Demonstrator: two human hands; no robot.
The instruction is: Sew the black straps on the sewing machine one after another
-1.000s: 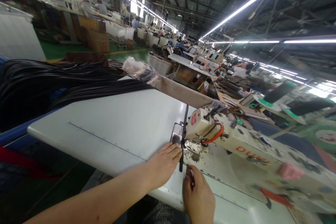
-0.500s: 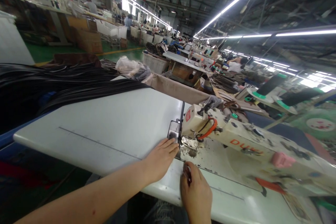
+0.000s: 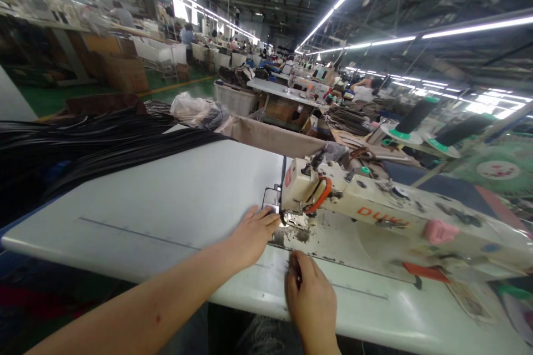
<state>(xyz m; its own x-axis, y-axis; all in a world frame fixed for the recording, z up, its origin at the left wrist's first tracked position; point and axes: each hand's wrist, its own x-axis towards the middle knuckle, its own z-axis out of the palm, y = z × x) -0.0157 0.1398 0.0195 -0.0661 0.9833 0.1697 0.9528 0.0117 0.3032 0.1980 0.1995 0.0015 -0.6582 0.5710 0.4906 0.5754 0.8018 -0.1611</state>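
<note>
My left hand [image 3: 255,233] lies flat, fingers stretched, by the needle area of the cream sewing machine [image 3: 366,205]. Its fingertips reach the small metal plate [image 3: 271,197] left of the presser foot. Nearer the front edge of the white table [image 3: 166,199], my right hand [image 3: 310,294] is curled with thumb and fingers together; what it holds, if anything, is hidden. A narrow dark strip [image 3: 283,165] stands behind the plate, beside the machine head.
Long black strips [image 3: 125,150] are heaped over the table's left end. A fabric-lined bin [image 3: 270,137] stands behind the table. Black thread cones [image 3: 416,116] and a green fan [image 3: 497,169] are at the right. Farther off, people work at other tables.
The whole view has shifted slightly. My left hand's fingers are a little closer to the needle area and cover more of the metal plate. My right hand remains curled near the table edge.
</note>
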